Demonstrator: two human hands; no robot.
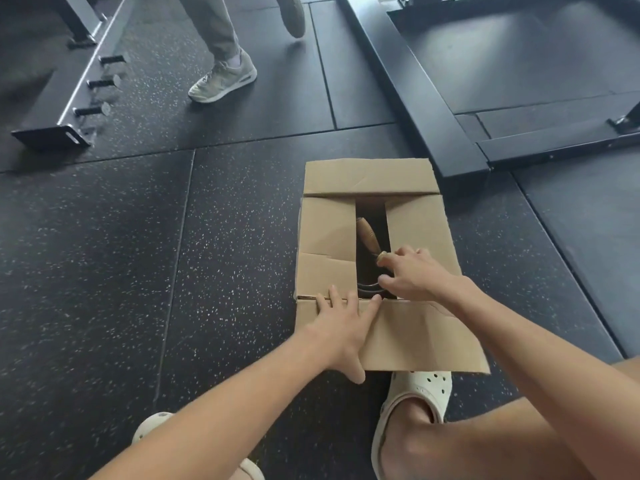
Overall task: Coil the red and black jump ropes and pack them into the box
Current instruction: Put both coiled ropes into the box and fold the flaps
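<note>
Our left hand [341,317] presses flat on the box [325,233] flap; right hand [415,275] curls at the wooden handle [367,232], grip unclear

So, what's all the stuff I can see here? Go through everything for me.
cardboard box: one, brown, mid-floor; side flaps folded in, gap between them
wooden handle: one, light brown, inside the box, seen through the gap
rope: dark loops, count unclear, in the box below the handle
floor mats: several, black with pale specks, underfoot
metal rack: one, grey, three pegs, far left
frame: one, black, far right
other person: one, legs only, beige trousers, pale sneakers, top
clogs: two, white, on the person's feet, near edge
left grip: bare hand, flat on the box's near flap
right grip: bare hand, fingers curled at the gap by the handle's end; unclear if holding it
</note>
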